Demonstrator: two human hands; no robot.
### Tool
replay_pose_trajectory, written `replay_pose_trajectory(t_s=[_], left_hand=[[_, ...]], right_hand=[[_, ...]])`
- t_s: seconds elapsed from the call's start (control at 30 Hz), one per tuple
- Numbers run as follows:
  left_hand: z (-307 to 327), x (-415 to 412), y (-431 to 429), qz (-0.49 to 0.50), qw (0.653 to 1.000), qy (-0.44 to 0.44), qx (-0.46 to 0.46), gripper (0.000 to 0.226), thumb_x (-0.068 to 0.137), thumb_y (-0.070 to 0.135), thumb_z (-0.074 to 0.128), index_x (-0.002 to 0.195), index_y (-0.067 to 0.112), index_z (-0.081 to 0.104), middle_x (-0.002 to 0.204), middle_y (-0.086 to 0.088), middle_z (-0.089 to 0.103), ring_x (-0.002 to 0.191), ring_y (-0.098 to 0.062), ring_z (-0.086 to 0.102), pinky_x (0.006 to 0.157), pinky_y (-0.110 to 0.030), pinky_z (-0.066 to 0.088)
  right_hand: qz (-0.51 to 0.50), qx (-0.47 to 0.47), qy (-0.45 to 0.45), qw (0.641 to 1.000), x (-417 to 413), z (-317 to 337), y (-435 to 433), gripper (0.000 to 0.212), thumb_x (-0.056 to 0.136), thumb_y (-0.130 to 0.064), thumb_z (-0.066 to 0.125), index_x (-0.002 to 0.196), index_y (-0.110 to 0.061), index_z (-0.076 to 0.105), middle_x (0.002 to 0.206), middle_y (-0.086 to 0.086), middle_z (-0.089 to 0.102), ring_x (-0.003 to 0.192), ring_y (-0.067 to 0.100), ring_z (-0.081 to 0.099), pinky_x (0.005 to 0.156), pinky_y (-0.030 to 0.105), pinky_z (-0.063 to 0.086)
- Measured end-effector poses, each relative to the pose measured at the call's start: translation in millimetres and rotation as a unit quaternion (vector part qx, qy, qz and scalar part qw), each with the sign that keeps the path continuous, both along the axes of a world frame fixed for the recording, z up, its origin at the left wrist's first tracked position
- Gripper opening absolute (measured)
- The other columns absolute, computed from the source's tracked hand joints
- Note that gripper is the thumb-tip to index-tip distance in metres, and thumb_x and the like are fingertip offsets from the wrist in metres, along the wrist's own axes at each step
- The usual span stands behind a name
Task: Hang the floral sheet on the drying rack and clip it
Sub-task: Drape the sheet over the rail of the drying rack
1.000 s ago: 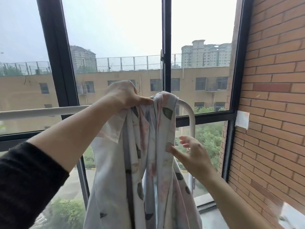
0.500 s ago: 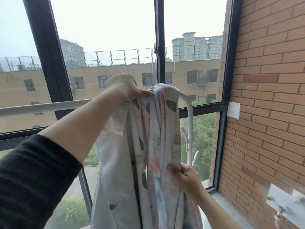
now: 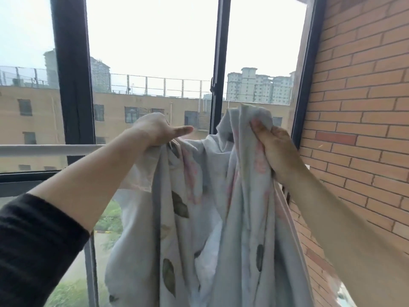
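Left hand grips the top edge of the floral sheet, fingers curled over the bunched fabric, thumb stretched straight out to the right. The hand sits at the height of the drying rack rail, a white horizontal bar running in from the left edge and hidden behind the left forearm. Cannot tell whether the sheet lies over the rail there.

Right hand clutches another gathered bunch of the sheet in a closed fist and holds it a bit higher than the left hand, with a fold of fabric poking up above the knuckles. The sheet sags in a shallow dip between the two hands and hangs down in long folds out of the bottom of view. It is pale, with dark leaf prints and pink blotches. No clip visible.

Black sleeve on the left arm; right forearm bare. Dark window frame behind, brick wall at right, tan building outside.
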State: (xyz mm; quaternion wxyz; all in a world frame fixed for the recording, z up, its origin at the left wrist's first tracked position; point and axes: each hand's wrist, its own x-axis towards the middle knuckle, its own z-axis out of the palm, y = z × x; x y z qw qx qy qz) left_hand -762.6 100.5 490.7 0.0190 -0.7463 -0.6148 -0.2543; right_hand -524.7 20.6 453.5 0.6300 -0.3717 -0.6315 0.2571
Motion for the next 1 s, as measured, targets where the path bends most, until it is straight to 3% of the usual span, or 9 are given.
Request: replay_pose_trajectory(t_s=[0.1,0.17,0.23,0.43,0.6,0.7,0.8,0.87,1.0], left_hand=[[1.5,-23.7,-1.4,0.021,0.998,-0.053,-0.02,0.085,0.057,0.087,0.045,0.074,0.006,0.065,0.079,-0.009,0.061,0.071,-0.021,0.057,0.067,-0.031,0.048],[1.2,-39.0,-4.1,0.034,0.994,-0.088,-0.045,0.094,0.056,0.086,0.048,0.097,0.003,0.069,0.101,-0.012,0.063,0.091,-0.028,0.06,0.084,-0.038,0.051],[0.8,-51.2,-7.2,0.042,0.992,-0.11,-0.053,0.098,0.051,0.086,0.048,0.102,0.005,0.068,0.107,-0.012,0.063,0.095,-0.029,0.059,0.087,-0.04,0.05],[3.6,-66.1,-7.9,0.064,0.992,-0.075,-0.075,0.105,0.028,0.096,0.048,0.091,0.017,0.075,0.097,-0.003,0.067,0.087,-0.022,0.062,0.087,-0.038,0.052],[4.1,-63.2,1.5,0.044,0.997,-0.051,-0.043,0.091,0.031,0.09,0.055,0.075,0.013,0.072,0.076,-0.001,0.067,0.077,-0.018,0.062,0.075,-0.032,0.052],[3.6,-55.6,-1.5,-0.004,0.998,-0.059,0.006,0.069,0.049,0.082,0.06,0.047,0.013,0.056,0.05,0.004,0.055,0.055,-0.015,0.054,0.06,-0.027,0.047],[2.7,-34.8,0.0,-0.079,0.988,-0.049,0.127,0.077,0.049,0.086,0.055,0.071,0.015,0.072,0.076,0.006,0.071,0.071,-0.012,0.065,0.071,-0.034,0.056],[1.7,-15.2,2.3,-0.1,0.986,-0.03,0.133,0.068,0.053,0.082,0.058,0.076,0.019,0.073,0.081,0.009,0.072,0.073,-0.007,0.065,0.072,-0.033,0.057],[-5.2,11.0,10.6,-0.042,0.995,0.039,0.082,0.066,0.06,0.081,0.058,0.042,0.019,0.043,0.043,0.008,0.042,0.044,-0.012,0.041,0.048,-0.026,0.035]], right_hand=[[0.015,0.032,-0.027,0.999,-19.9,44.9,12.8,0.031,0.095,-0.038,0.051,0.084,-0.016,0.07,0.08,0.001,0.07,0.077,0.014,0.067,0.072,0.029,0.053],[0.035,0.044,-0.028,0.998,-34.5,69.1,22.1,0.032,0.096,-0.039,0.049,0.091,-0.015,0.07,0.083,0.002,0.07,0.079,0.014,0.066,0.072,0.028,0.054],[0.058,0.047,-0.001,0.997,-47.2,84.4,36.5,0.034,0.096,-0.04,0.049,0.096,-0.012,0.068,0.087,0.006,0.067,0.08,0.017,0.066,0.074,0.031,0.055],[0.051,-0.091,0.001,0.995,-58.8,55.0,114.8,0.036,0.097,-0.038,0.048,0.113,-0.011,0.064,0.101,0.011,0.066,0.097,0.026,0.063,0.086,0.037,0.054],[0.006,-0.197,-0.255,0.947,-44.8,39.5,138.3,0.031,0.094,-0.04,0.053,0.116,-0.025,0.068,0.11,0.003,0.069,0.101,0.02,0.065,0.093,0.039,0.052],[-0.021,-0.18,-0.27,0.946,-41.9,39.9,139.8,0.028,0.094,-0.039,0.053,0.109,-0.025,0.071,0.108,0.003,0.069,0.101,0.021,0.064,0.094,0.038,0.051],[-0.001,-0.185,-0.259,0.948,-45.9,39.0,142.6,0.028,0.095,-0.037,0.053,0.11,-0.022,0.071,0.106,0.007,0.07,0.1,0.022,0.065,0.092,0.038,0.053],[0.038,-0.204,-0.232,0.95,-51.4,40.5,141.8,0.028,0.096,-0.034,0.053,0.114,-0.019,0.069,0.105,0.01,0.07,0.099,0.024,0.066,0.09,0.038,0.054],[0.047,-0.205,-0.206,0.956,-51.8,41.5,142.5,0.029,0.096,-0.033,0.052,0.117,-0.019,0.066,0.107,0.012,0.069,0.101,0.026,0.066,0.091,0.04,0.053]])
